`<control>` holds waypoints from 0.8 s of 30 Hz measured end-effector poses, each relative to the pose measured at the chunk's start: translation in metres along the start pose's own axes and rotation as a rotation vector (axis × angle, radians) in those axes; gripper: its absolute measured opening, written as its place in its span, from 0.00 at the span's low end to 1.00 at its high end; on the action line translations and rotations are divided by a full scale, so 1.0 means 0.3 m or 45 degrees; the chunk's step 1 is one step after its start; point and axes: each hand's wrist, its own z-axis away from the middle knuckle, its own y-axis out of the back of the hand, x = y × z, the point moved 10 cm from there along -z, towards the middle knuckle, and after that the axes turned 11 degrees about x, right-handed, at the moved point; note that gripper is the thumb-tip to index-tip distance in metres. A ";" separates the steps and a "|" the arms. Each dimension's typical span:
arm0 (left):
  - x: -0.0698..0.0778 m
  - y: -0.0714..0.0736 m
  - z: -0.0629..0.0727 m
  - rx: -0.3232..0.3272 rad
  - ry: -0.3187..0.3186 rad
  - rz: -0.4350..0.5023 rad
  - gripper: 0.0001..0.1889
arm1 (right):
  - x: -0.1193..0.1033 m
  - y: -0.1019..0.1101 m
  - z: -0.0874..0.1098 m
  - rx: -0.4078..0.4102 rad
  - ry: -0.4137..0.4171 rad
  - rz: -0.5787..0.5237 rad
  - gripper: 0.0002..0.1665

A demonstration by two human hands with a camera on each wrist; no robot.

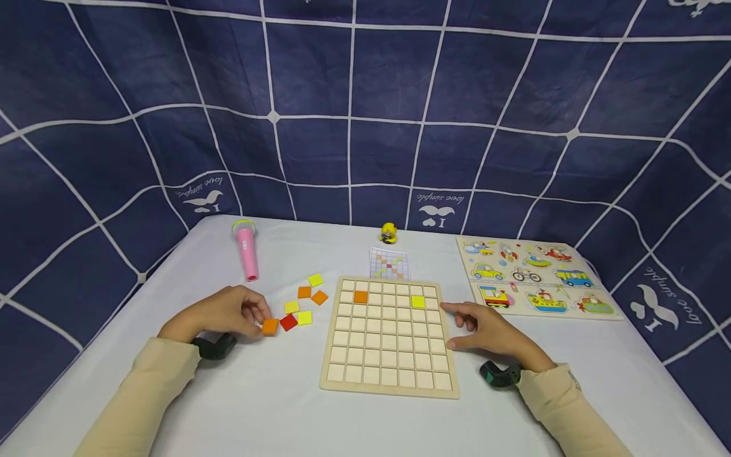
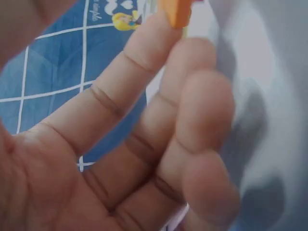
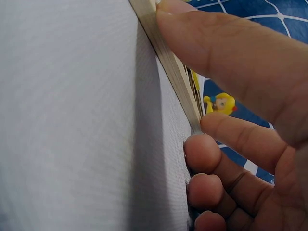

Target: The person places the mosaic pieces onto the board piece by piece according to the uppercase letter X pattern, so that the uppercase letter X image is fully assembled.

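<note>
My left hand [image 1: 258, 319] pinches an orange tile [image 1: 270, 326] at the near edge of a loose pile of several orange, yellow and red tiles [image 1: 298, 308]. In the left wrist view the orange tile [image 2: 177, 12] sits at the tip of my index finger. A wooden grid board [image 1: 390, 355] lies in the middle, with one orange tile [image 1: 361, 296] and one yellow tile [image 1: 418, 301] in its second row. My right hand [image 1: 452, 326] rests against the board's right edge [image 3: 168, 62], index finger and thumb touching it, the other fingers curled.
Behind the board lie a pattern card [image 1: 389, 264] and a small yellow figure [image 1: 389, 233]. A pink toy microphone [image 1: 247, 251] lies at the back left, and a vehicle puzzle board [image 1: 537, 276] at the back right. A blue checked cloth walls the table.
</note>
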 end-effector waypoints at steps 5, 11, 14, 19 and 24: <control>0.020 0.006 0.000 0.021 0.000 0.108 0.13 | -0.001 0.000 0.000 0.004 -0.001 -0.001 0.45; 0.053 0.007 -0.010 0.053 -0.029 0.213 0.15 | -0.005 0.002 0.003 0.007 0.009 0.003 0.45; 0.069 0.012 -0.015 0.085 -0.053 0.212 0.15 | -0.007 0.002 0.003 0.007 0.010 0.002 0.45; 0.085 0.020 -0.027 0.171 -0.064 0.169 0.14 | -0.008 0.001 0.003 0.010 0.020 0.002 0.45; 0.107 0.014 -0.043 0.253 -0.081 0.167 0.13 | -0.007 0.002 0.003 0.013 0.023 0.000 0.45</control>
